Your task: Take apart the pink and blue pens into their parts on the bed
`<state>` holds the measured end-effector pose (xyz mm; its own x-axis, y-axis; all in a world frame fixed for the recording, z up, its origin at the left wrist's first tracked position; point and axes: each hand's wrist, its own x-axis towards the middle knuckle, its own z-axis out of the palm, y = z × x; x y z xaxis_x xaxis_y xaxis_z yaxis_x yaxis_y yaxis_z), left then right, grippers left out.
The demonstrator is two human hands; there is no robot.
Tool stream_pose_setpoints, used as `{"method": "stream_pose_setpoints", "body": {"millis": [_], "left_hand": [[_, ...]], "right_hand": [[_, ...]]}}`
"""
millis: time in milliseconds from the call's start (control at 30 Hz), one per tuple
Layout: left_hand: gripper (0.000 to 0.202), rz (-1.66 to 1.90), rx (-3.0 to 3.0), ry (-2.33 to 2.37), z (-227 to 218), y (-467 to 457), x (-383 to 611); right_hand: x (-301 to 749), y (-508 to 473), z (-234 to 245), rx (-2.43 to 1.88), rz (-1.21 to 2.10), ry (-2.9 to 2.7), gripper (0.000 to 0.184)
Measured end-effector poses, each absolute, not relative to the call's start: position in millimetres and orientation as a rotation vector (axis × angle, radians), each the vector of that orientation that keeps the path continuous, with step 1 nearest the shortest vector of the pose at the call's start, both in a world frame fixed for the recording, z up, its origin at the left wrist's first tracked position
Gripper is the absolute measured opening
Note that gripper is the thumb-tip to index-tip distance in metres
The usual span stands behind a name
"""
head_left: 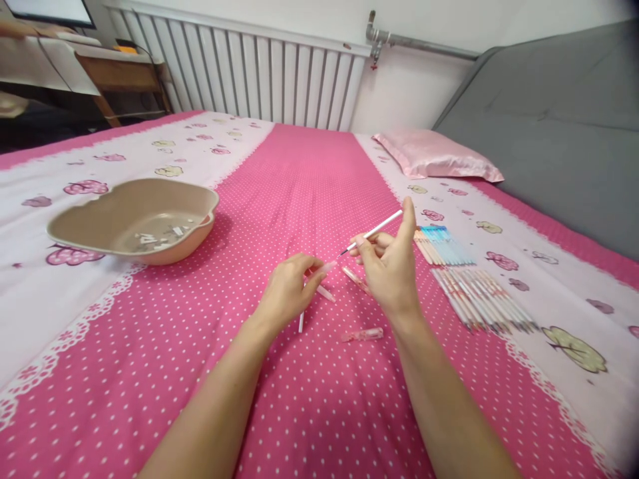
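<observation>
My right hand (pixel 397 276) is closed in a pinch on a slim white pen refill (pixel 383 224). The refill's dark tip points down and left, toward my left hand. My left hand (pixel 285 291) has its thumb and fingers closed on a small translucent pink pen part (pixel 328 267), tilted up to the right. A thin white stick (pixel 301 320) and a pale pink piece (pixel 326 293) lie under and beside the left hand. Between the hands, a clear pen part with a pink pattern (pixel 355 280) rests on the sheet. Another clear-and-pink pen part (pixel 363 334) lies nearer to me.
A beige basin (pixel 187 247) holding small white pieces stands at left. Rows of blue-and-orange pens (pixel 444 246) and pink-white pens (pixel 484 299) lie at right. Behind are a pink pillow (pixel 439 154), a grey headboard (pixel 554 120) and a radiator (pixel 259 66). A person's arm rests on a desk at upper left.
</observation>
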<state>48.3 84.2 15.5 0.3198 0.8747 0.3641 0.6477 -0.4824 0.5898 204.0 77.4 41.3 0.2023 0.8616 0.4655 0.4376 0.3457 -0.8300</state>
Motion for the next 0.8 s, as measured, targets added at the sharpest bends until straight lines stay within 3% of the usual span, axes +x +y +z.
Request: {"method": "stream_pose_setpoints", "body": {"millis": [333, 800], "left_hand": [[0.018, 1.024, 2.215, 1.348, 13.7, 86.4, 45.6], [0.018, 1.138, 1.964, 1.268, 18.3, 86.7, 46.2]], "right_hand": [[195.6, 69.1, 51.7, -1.588, 0.420, -1.606, 0.061], [196.8, 69.0, 50.3, -1.399, 0.438, -1.895, 0.049]]}}
